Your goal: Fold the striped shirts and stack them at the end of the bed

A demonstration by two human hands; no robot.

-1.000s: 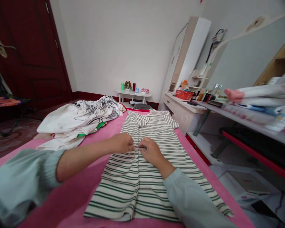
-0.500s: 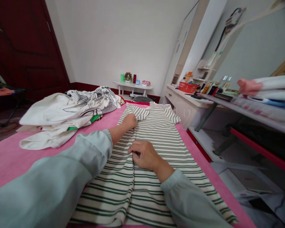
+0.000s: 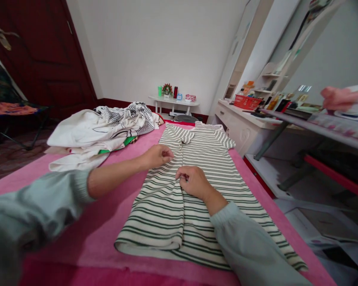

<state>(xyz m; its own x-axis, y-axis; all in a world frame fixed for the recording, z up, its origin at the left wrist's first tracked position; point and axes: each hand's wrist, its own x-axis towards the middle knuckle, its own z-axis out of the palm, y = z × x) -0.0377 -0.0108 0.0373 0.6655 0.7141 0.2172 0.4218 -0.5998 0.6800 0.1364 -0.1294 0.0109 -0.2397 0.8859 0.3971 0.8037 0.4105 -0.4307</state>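
A white shirt with dark green stripes point(image 3: 209, 159) lies spread on a pink bed cover point(image 3: 98, 234), its left side folded inward with the edge along the middle. My right hand point(image 3: 193, 182) pinches the cloth at that folded edge. Above the shirt's left part is my left hand point(image 3: 160, 155), fingers curled together; whether they hold anything is too small to tell. A short sleeve lies folded over near the collar, beyond both hands.
A heap of white and patterned clothes point(image 3: 92, 131) lies at the left of the bed. Beyond its far end stands a small white table point(image 3: 174, 100). On the right are a dresser point(image 3: 241, 119) and a grey-edged shelf point(image 3: 316, 129).
My left hand has come away from the shirt near the sleeve, back toward me. My right hand keeps its pinch on the folded edge. The view has shifted left.
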